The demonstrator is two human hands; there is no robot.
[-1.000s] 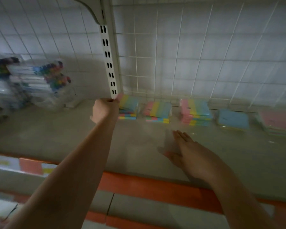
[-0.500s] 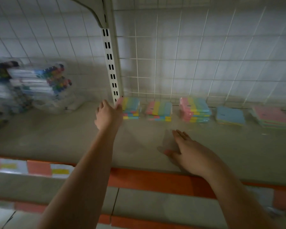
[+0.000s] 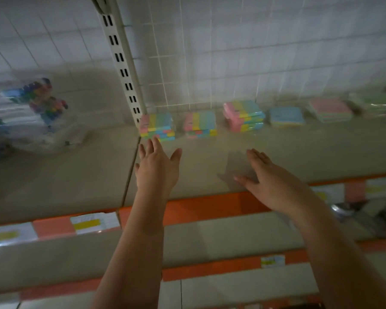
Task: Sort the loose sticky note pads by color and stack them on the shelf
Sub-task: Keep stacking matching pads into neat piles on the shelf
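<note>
A: Nearest first. Lower shelf edges with orange strips and price labels (image 3: 94, 223) run under both forearms. Above them, both hands are over the grey shelf (image 3: 321, 152).

B: Fingers?

A: Left hand (image 3: 157, 168): fingers spread, thumb out to the side, tips just short of the leftmost striped stack (image 3: 157, 127). Holding nothing. Right hand (image 3: 265, 177): fingers straight and close together, palm down, low over the shelf surface near its front edge (contact or hover, I cannot tell). Also holding nothing.

B: So which step?

A: My reading: between placements. Pads already lie along the back in a row: leftmost striped stack, second striped stack (image 3: 200, 125), taller striped stack (image 3: 244, 115), blue pads (image 3: 286, 116), pink pads (image 3: 331, 109), and something greenish at the far right (too blurred to name). No loose pad shows in either hand or on the open shelf.

B: Next move?

A: Probably squaring up a stack, or going for another pad from out of view. The left hand would only need a short reach forward, then fingers closing on the stack's sides, gently, since wrapped pads look likely to slide.

B: Anything in the way?

A: The slotted white upright (image 3: 123, 70) stands just beside the leftmost stack, so little room on that side. Bagged colour markers (image 3: 36, 112) sit well apart on the left. Wire grid and tile behind.
</note>
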